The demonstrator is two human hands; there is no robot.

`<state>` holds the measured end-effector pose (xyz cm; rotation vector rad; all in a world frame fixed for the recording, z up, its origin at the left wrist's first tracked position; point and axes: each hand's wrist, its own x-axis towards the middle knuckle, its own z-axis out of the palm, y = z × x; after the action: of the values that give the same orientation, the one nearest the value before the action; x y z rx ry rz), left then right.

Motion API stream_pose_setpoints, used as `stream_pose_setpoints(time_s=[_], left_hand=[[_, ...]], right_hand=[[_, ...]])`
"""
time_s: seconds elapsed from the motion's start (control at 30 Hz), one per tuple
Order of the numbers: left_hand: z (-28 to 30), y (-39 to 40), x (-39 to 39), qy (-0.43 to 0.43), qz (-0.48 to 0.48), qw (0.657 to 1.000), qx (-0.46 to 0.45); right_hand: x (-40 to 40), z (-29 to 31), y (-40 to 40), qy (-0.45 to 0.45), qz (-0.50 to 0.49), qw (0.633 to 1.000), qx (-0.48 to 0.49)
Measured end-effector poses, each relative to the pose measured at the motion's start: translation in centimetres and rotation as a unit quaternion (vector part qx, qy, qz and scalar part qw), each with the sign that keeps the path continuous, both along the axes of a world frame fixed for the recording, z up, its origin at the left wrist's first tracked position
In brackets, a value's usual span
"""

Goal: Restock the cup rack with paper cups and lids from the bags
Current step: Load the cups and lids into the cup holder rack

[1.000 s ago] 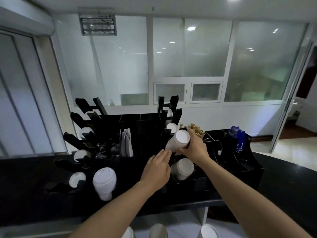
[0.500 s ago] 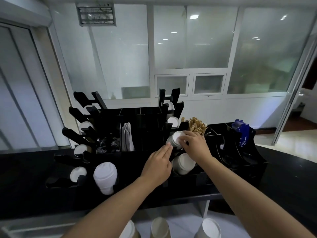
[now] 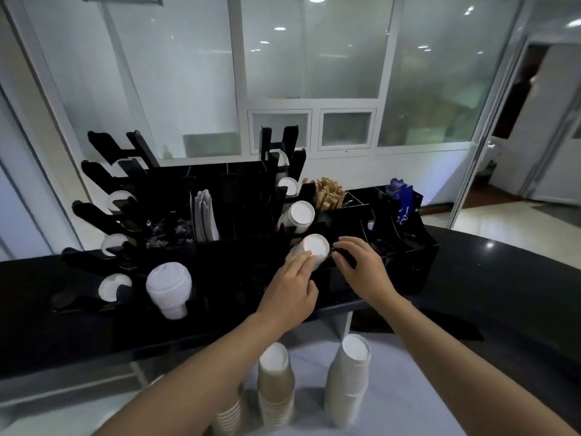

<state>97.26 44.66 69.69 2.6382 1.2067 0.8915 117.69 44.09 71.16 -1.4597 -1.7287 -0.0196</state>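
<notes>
Nearest, below both forearms, three stacks of inverted paper cups are seen on a pale surface: a white stack (image 3: 349, 379) under the right forearm, a brown stack (image 3: 276, 391) beside it, and a ribbed brown stack (image 3: 231, 416) partly hidden under the left forearm.

Farther out, the left hand (image 3: 287, 297) is held over the black counter (image 3: 503, 294), its fingers extended and laid against the near side of a stack of white cups (image 3: 309, 251) lying tilted in a slot of the black cup rack (image 3: 239, 256). The stack's white end is turned toward the camera. The right hand (image 3: 364, 272) is placed just right of that stack, fingers loosely curved and resting on the rack's black edge; whether anything is pinched by them cannot be told.

Left of the left hand, a stack of white lids (image 3: 169, 289) is seen upright at the rack's front, and more white discs are held in the slanted arms beyond it.

Beyond the hands, a second tilted cup stack (image 3: 298, 217) is lodged one slot higher. Past it, paper napkins (image 3: 206, 215) are stood to the left, wooden stirrers (image 3: 328, 193) are bunched behind, and a blue item (image 3: 402, 196) is seen beyond the right hand. Frosted glass panels (image 3: 311, 51) are seen farthest back.
</notes>
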Motion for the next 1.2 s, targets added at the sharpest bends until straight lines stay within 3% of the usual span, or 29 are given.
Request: stream_pose_setpoints(time_s=[0.2,0.37,0.47,0.6,0.83,1.03,1.2], left_hand=[[-3.1,-3.3,1.1,0.067,0.041,0.992,0.099],[-6.4,-5.4,1.1,0.032,-0.035,0.999,0.024],[-9.1,-6.8,0.8,0.043,-0.08,0.995,-0.029],[-11.0,-8.4,1.0,0.113,-0.075,0.982,-0.131],[-14.5,-10.0,0.3,0.197,-0.045,0.954,-0.223],[-18.2,-10.8,-0.5,0.185,-0.031,0.94,-0.286],[-18.0,-10.2,0.4,0.078,0.0,0.944,-0.32]], right_hand=[[1.7,-4.5,-6.2,0.027,-0.027,0.994,-0.102],[1.1,-7.8,-10.4,0.059,-0.035,0.97,-0.233],[0.2,-10.4,-11.9,0.154,-0.048,0.94,-0.302],[-0.3,-14.6,-12.8,0.253,-0.067,0.907,-0.33],[-0.7,-18.4,-12.6,0.314,-0.034,0.873,-0.37],[-0.3,-20.4,-12.3,0.319,-0.045,0.879,-0.352],[0.7,-18.0,-11.9,0.371,-0.019,0.864,-0.339]])
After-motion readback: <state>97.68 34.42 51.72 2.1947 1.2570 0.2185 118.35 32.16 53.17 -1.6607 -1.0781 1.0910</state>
